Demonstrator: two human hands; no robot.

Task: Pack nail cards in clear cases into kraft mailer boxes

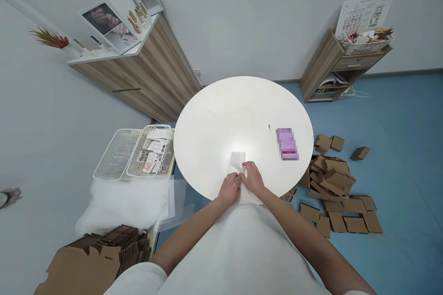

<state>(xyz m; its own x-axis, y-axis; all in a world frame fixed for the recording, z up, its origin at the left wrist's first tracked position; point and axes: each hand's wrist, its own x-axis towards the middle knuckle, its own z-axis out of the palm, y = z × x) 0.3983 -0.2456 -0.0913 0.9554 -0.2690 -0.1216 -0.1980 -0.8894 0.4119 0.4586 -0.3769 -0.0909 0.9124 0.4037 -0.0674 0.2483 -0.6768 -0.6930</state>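
Observation:
A white, paper-like sheet or wrapper [237, 158] lies at the near edge of the round white table [242, 106], close to my body. My left hand [230, 188] is closed on its left side, fingers curled against it. On the right side, my right hand [253, 177] presses with bent fingers, its thumb and index fingertips pinched at the wrapper. Both hands are close together, nearly touching. Whether anything is inside the wrapper cannot be seen. A purple, pixelated item [287, 144] rests farther right on the table.
Left of the table stand white baskets [117, 154], one with printed cards [152, 150], above white translucent sheets [128, 200] and flat cardboard [86, 267]. Small brown boxes [332, 177] lie on the floor at right. Wooden cabinets [162, 64] stand behind.

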